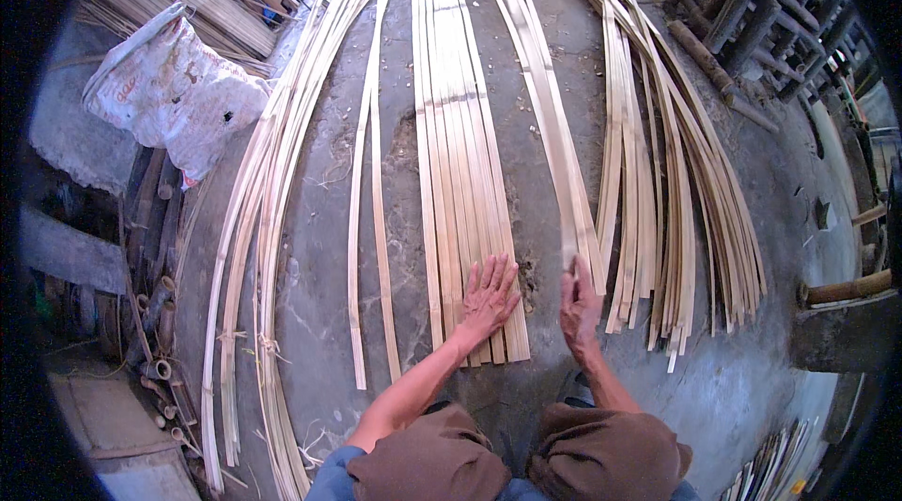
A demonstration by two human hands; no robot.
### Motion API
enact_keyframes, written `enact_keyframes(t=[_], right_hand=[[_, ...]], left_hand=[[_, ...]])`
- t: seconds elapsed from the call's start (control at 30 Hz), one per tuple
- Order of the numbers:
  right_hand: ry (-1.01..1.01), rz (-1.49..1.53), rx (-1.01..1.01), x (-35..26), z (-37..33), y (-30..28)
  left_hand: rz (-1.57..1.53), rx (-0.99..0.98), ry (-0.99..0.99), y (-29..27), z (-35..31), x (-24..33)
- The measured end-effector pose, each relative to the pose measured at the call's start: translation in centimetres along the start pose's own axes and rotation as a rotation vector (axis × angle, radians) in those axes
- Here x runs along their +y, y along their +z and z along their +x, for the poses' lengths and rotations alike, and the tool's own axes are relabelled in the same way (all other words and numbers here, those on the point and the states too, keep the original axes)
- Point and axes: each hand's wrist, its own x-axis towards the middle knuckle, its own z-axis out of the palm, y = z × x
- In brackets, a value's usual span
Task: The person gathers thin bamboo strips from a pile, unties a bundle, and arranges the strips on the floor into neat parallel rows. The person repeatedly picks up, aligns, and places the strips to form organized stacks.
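Pressing flat, spread left hand holds strips; right hand seemingly pinches one strip.

Bamboo strips run past the top edge, far ends unseen.

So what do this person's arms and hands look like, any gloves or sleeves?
No gloves: both the left hand and the right hand are bare, and no rings or watch can be made out. The forearms are bare too. A blue sleeve edge shows near the left elbow at the lower edge. Brown trousers cover the knees below.
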Motion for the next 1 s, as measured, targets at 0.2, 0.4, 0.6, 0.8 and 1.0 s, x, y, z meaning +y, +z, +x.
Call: enact_keyframes(t=[0.2, 0.4, 0.6, 0.8, 1.0], right_hand=[[0.14, -0.011, -0.184, 3.0, -2.2, 3.6], [-0.174, 0.105, -0.029, 4.3, -2.6, 5.4], [0.073, 0.054, -0.168, 5.8, -3.5, 5.1], [0.094, 0.027, -0.233, 4.9, -3.6, 5.1], [-0.09, 0.055, -0.104, 5.0, -4.0, 5.9]], left_hand=[[-0.014, -0.013, -0.011, -0.3, -0.1, 0.0], [0.0, 0.002, -0.028, 0.1, -0.5, -0.4], [-0.028, -0.045, -0.034, -0.9, -0.2, 0.1], [-0.011, -0.03, -0.034, -0.7, -0.5, -0.2], [-0.011, -0.021, -0.021, -0.6, -0.4, -0.3]])
